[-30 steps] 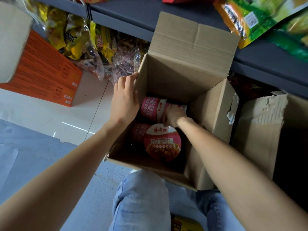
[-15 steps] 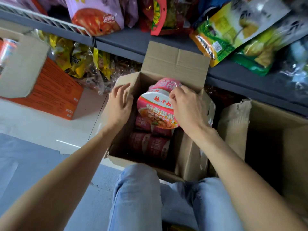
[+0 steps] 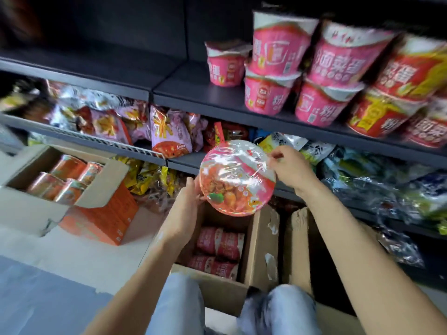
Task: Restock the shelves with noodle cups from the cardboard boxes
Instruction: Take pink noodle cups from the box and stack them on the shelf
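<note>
Pink noodle cup [image 3: 238, 180] held lid-up between both hands above open cardboard box [image 3: 260, 247]. Left hand [image 3: 186, 209] cupped against left rim, fingers curled round it. Right hand [image 3: 289, 168] pinched far-right rim. More cups [image 3: 219, 252] lay in box. Stacked cups [image 3: 273, 76] stood on far right shelf [image 3: 200, 95].

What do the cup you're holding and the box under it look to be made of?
Noodle cup: wrapped in clear glossy plastic film, judging by the bright wrinkled glare across its printed lid; the body under the film can't be told. Both the left hand and right hand hold it. Box: plain brown cardboard, matte, with torn tape patches on its flap.
</note>
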{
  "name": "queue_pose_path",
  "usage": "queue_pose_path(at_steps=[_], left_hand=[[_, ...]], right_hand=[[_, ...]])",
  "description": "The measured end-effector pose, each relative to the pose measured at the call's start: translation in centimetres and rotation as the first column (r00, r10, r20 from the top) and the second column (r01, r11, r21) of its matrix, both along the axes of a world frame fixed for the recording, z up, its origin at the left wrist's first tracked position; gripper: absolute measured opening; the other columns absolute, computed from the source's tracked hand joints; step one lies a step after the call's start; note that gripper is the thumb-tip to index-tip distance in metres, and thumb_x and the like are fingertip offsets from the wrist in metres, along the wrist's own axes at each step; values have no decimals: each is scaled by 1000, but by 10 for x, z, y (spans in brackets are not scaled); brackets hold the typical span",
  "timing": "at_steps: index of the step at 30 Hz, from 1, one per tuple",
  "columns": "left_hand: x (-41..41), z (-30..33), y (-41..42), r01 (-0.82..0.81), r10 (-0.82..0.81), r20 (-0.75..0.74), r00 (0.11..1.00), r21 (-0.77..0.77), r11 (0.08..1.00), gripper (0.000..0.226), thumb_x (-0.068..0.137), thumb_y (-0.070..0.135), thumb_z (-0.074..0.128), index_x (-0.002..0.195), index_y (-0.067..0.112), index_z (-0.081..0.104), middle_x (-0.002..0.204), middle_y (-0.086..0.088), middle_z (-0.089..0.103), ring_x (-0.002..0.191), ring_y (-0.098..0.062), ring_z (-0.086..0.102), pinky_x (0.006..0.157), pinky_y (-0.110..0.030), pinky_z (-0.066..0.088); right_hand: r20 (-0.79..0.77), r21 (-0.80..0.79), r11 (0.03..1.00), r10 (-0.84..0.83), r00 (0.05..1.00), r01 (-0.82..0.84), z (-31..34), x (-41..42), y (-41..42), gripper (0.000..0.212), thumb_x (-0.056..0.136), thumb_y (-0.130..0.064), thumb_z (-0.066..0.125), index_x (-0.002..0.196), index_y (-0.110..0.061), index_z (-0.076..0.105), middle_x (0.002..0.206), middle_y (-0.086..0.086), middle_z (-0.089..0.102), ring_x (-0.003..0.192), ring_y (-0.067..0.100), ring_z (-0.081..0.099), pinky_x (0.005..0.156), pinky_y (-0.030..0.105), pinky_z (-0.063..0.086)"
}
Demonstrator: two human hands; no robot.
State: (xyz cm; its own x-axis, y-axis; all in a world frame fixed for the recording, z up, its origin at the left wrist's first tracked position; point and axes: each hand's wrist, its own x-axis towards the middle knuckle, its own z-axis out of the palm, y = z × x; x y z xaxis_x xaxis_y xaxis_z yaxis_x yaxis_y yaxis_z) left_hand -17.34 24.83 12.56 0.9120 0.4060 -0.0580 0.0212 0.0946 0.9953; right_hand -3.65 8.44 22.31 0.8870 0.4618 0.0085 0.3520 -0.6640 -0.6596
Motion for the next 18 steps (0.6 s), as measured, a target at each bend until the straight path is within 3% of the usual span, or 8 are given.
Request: queue_pose_path(at_steps=[2,4,6,9,11,13,15,18], left_hand=[[-15,17,13,99,-99,6,995,22,995,52,95,46,44,143,26,37,149,2,40,123,-6,52,97,-25,45],[-32,28,19,104,-114,26,993,251,962,93,74,42,76,148,42,19,152,15,25,137,-13,34,108,-38,35],[-40,40,20,20,-26,10,1000,421,907,114,57,44,88,144,50,13,146,24,25,139,-13,29,110,-43,31],[-30,59,21,-238,143,214,966,531,814,108,52,54,87,137,45,22,138,14,42,128,-1,41,102,-20,40],[-10,74,31,-311,196,270,943,501,808,100,54,48,88,133,43,26,130,19,46,121,8,43,92,-9,38],[12,82,44,-335,207,299,932,483,809,101,53,45,90,134,42,29,128,22,48,119,9,45,93,-13,41],[40,94,63,-339,200,318,927,480,809,111,49,51,89,140,33,28,131,16,49,120,6,46,94,-16,42],[88,122,95,-357,205,332,921,502,788,118,49,47,89,145,30,23,133,17,48,117,12,45,86,-2,39]], right_hand=[[-174,135,991,-4,985,28,17,-7,-6,22,93,-8,52,73,-14,59,92,9,62,88,22,57,72,33,48],[-339,259,963,23,941,69,32,-13,-9,15,94,-8,54,82,-10,63,93,8,65,84,19,61,71,36,56],[-443,408,908,111,890,90,42,-19,-5,10,94,-11,56,93,-6,65,90,4,69,78,14,64,63,27,56],[-477,682,715,276,834,153,54,-25,8,19,96,-17,53,90,-8,69,85,3,74,82,14,68,73,26,56],[-420,785,604,352,837,140,55,-26,21,23,97,-10,46,97,-15,69,95,1,74,91,12,68,76,22,53],[-252,763,647,325,912,-20,48,-21,40,34,95,-8,48,116,-31,61,117,-6,66,110,9,60,89,26,49],[-86,684,705,336,938,-190,41,-8,64,55,92,-13,56,135,-44,41,131,-12,54,121,7,51,99,30,45],[54,632,713,350,935,-303,47,27,106,76,90,-8,61,138,-48,16,125,-26,46,114,-12,46,88,3,41]])
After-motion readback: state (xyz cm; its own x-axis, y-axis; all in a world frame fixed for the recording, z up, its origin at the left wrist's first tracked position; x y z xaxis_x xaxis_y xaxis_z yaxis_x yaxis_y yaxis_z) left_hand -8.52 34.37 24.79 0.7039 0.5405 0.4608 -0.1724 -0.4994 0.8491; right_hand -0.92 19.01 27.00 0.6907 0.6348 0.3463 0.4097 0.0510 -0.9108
